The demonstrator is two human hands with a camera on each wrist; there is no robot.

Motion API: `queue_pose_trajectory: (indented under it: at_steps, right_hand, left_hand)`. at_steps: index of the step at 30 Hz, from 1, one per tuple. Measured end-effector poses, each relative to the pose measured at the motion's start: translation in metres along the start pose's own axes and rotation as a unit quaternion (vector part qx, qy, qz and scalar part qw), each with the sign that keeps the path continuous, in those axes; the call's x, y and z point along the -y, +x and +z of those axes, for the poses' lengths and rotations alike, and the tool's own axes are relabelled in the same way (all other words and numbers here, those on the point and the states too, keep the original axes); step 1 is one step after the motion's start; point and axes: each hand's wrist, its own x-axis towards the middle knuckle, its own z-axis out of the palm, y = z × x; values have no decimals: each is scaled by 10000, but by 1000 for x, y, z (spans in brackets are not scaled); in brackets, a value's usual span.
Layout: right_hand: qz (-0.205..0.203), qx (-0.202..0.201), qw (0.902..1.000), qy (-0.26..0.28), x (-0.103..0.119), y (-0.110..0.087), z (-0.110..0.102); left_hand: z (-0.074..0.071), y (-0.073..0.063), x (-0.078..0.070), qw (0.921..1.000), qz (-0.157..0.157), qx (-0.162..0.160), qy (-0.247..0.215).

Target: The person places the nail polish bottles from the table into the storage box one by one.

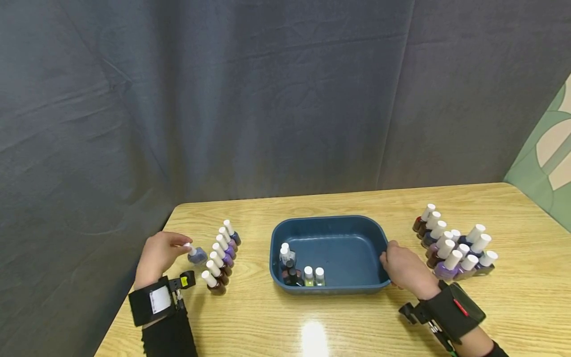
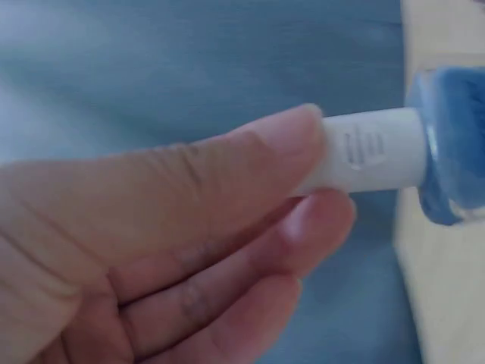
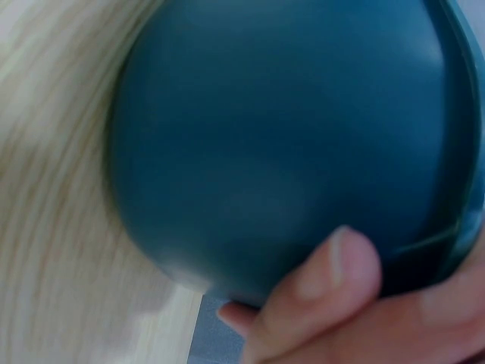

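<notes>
My left hand (image 1: 158,255) pinches the white cap (image 2: 375,149) of a blue nail polish bottle (image 1: 198,256) between thumb and fingers. The bottle is tilted, left of a slanted row of nail polish bottles (image 1: 229,249) with white caps. On the right, my right hand (image 1: 407,267) grips the right end of a dark blue tray (image 1: 330,290); in the right wrist view, fingers (image 3: 352,265) lie against its outer wall. In the tray's near left corner stand several bottles, some clear with white caps (image 1: 308,272), others with black caps (image 1: 291,272).
More white-capped nail polish bottles (image 1: 446,270), in purple, dark and red shades, stand in a group on the right of the wooden table (image 1: 250,317). A grey curtain (image 1: 285,109) hangs behind the table and along its left side.
</notes>
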Motion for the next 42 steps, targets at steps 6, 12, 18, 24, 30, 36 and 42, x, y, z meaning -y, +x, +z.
queue_pose_trajectory:
  at_steps: [6,12,18,24,30,36,42]
  right_hand:
    - [27,13,10000,51,0,0,-1]
    - [8,9,10000,44,0,0,0]
    - [-28,-25,10000,4,0,0,0]
    - [-48,-20,10000,-58,0,-1,0]
    - [-31,6,10000,-53,1,0,0]
    - [-5,-1,10000,-69,1,0,0]
    - [136,122,9998,-42,2,1,-2]
  left_hand:
    - [-21,-21,-23,9927,-150,-1197,41]
    - [-30,-32,-46,9824,-66,-1863,90]
    - [-24,-38,-81,9692,889,-2294,-49]
    - [2,-31,-124,9628,1663,-1985,-772]
    - [28,-31,-154,9596,2171,-1634,-734]
    - [43,-35,-172,9529,2588,-1465,-597]
    - [58,-37,-190,9455,2880,-1458,-427]
